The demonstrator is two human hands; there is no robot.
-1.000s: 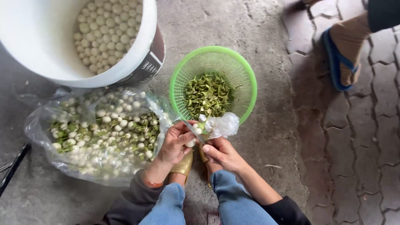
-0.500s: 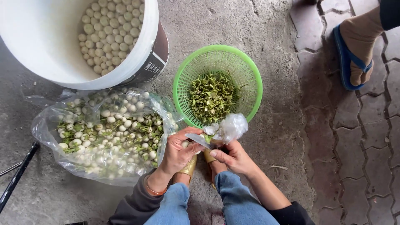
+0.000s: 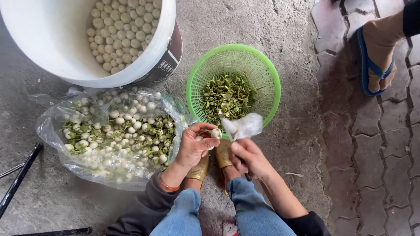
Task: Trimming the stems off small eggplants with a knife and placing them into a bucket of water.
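Rough grey concrete floor (image 3: pixel 284 26) left; interlocking paving bricks (image 3: pixel 372 144) right; daylight, probably outdoors.

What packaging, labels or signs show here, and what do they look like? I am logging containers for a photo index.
Clear plastic bag: on the ground at left, crumpled, open, full of small white-green round vegetables.
Label: dark band with small pale print on the white bucket at upper left.
No signs or screens.

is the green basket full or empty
Partly full: green stem trimmings cover the bottom of the green basket, with its mesh walls bare above them.
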